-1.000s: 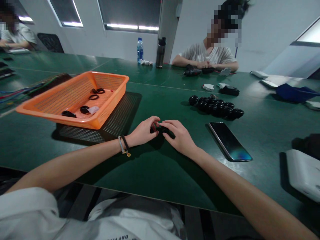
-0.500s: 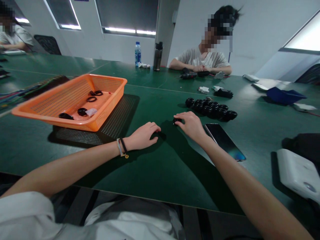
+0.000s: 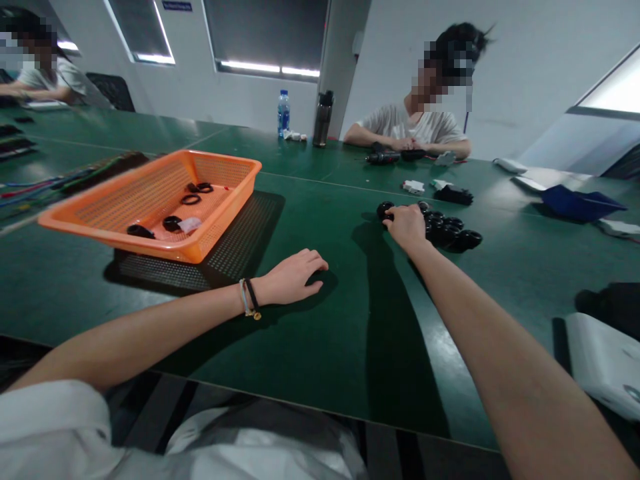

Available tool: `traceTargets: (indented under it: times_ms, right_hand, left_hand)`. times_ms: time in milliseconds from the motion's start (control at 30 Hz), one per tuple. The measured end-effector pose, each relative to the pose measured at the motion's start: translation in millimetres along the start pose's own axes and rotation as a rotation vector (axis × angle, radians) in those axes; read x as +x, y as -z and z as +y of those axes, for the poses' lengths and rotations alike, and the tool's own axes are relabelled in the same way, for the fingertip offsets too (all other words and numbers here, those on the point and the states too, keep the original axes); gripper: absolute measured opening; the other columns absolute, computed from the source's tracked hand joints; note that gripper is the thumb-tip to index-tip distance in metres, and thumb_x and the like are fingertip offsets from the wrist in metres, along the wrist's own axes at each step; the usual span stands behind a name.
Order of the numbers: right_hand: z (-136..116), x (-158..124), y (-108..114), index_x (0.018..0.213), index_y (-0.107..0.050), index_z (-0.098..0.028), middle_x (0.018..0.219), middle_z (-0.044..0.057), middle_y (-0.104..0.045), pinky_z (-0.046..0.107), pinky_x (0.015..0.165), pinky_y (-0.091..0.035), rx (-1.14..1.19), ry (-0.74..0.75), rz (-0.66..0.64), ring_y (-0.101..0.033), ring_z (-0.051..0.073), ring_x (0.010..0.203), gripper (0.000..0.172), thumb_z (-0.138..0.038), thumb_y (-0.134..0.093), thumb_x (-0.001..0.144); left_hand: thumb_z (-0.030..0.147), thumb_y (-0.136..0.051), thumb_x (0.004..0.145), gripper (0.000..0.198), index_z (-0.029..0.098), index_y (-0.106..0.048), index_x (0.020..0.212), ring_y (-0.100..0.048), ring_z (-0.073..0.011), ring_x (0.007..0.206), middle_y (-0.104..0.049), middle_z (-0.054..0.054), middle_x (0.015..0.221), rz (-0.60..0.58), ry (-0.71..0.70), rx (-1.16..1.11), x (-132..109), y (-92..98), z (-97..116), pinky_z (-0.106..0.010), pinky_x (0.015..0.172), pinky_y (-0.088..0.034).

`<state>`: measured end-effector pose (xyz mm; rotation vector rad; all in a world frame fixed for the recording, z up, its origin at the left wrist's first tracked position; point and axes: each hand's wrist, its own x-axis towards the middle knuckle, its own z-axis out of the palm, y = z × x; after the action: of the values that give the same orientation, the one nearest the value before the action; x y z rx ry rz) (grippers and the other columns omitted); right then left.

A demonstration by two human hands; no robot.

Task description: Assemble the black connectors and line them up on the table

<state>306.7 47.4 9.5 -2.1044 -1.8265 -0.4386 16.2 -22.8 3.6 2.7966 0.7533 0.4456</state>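
Observation:
My left hand (image 3: 297, 277) rests on the green tabletop (image 3: 320, 347), thumb and fingers apart, with nothing visible in it. My right hand (image 3: 407, 227) reaches to a cluster of glossy black rounded parts (image 3: 447, 233). Its fingers are closed against a black rounded part (image 3: 384, 210) at the cluster's left end. The hand hides some of the neighbouring pieces, so I cannot tell whether a second part is under the fingers. An orange mesh basket (image 3: 227, 223) stands left of my left hand, holding a few black rings and black parts.
Across the table a person (image 3: 410, 127) sits behind a dark power tool (image 3: 383, 157). A water bottle (image 3: 283, 113) and dark flask (image 3: 323, 120) stand at the far side. A blue folded tray (image 3: 580, 202) and white device (image 3: 605, 363) lie right; coloured cables (image 3: 65, 183) lie left.
My right hand has moved forward and right, from open table to the cluster's left end. The phone beside it is now hidden behind my forearm. My left hand stays nearly still.

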Motion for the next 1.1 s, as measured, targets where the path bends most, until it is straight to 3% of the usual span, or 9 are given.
traceTargets:
  times_ms: [333,700,867,1000,1100]
  right_hand:
    - [14,-1,-4,0.092,-0.067,-0.016,0.096,0.014,-0.065,0.041,0.071,-0.043,-0.069,-0.065,0.011,-0.050,0.030,0.092,0.021,-0.020,-0.053,0.077]
    - [20,-7,-1,0.102,-0.063,-0.009,0.104,0.018,-0.061,0.039,0.079,-0.040,-0.014,-0.135,-0.037,-0.050,0.030,0.099,0.027,-0.017,-0.049,0.080]
    - [17,-8,2,0.109,-0.058,-0.007,0.105,0.018,-0.061,0.040,0.081,-0.041,0.020,-0.200,0.000,-0.050,0.030,0.098,0.034,-0.017,-0.051,0.077]
    - [18,-7,-1,0.099,-0.062,-0.009,0.101,0.017,-0.061,0.041,0.081,-0.041,0.040,-0.210,0.032,-0.051,0.030,0.096,0.029,-0.018,-0.052,0.074]
    - [19,-7,-5,0.097,-0.062,-0.008,0.101,0.018,-0.060,0.041,0.081,-0.041,0.043,-0.196,0.051,-0.051,0.031,0.095,0.029,-0.020,-0.051,0.074]
  left_hand:
    - [0.024,-0.049,0.084,0.021,0.013,-0.056,0.101,-0.050,-0.0200,0.094,-0.056,-0.009,0.103,0.000,-0.038,-0.008,-1,-1.1,-2,-0.034,0.086,-0.044]
    - [0.022,-0.050,0.083,0.019,0.013,-0.057,0.098,-0.050,-0.0202,0.094,-0.056,-0.009,0.101,-0.007,-0.029,0.002,1,-0.7,-1,-0.034,0.086,-0.044]
    - [0.023,-0.050,0.083,0.026,0.012,-0.053,0.106,-0.050,-0.0206,0.097,-0.055,-0.010,0.105,-0.011,-0.025,0.040,-1,1.1,2,-0.033,0.088,-0.043]
    - [0.025,-0.051,0.083,0.032,0.013,-0.050,0.112,-0.050,-0.0221,0.101,-0.053,-0.011,0.112,-0.038,-0.050,0.144,-1,7.9,6,-0.035,0.089,-0.042]
    - [0.028,-0.053,0.082,0.029,0.013,-0.054,0.107,-0.050,-0.0243,0.100,-0.053,-0.011,0.113,-0.043,-0.019,0.263,0,24.4,10,-0.037,0.087,-0.043]
